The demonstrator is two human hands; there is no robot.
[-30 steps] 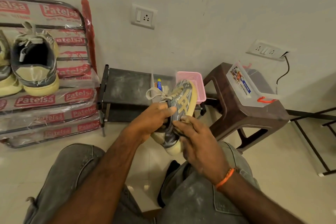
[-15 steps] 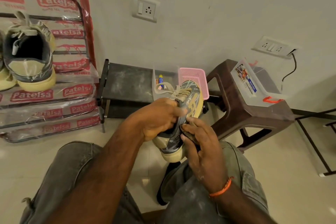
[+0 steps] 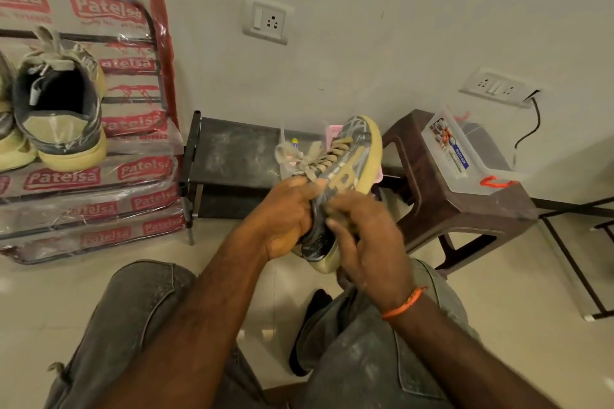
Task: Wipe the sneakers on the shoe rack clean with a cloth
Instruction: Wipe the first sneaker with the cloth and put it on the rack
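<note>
Centrally, a grey-and-yellow laced sneaker [image 3: 345, 176] is held up on its side between two hands.
Left hand [image 3: 285, 212] grips the shoe at its collar, fingers curled around it; right hand [image 3: 365, 236] curls against its side, and whether a cloth lies under it I cannot tell. At the left edge of the frame, another matching grey-and-yellow sneaker [image 3: 61, 109] stands on the plastic-wrapped metal shoe rack [image 3: 133, 173]. A brown plastic stool [image 3: 465, 209] sits at right.

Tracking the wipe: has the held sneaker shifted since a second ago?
Yes: the sneaker went up and right, now hiding most of the pink basket.
</note>
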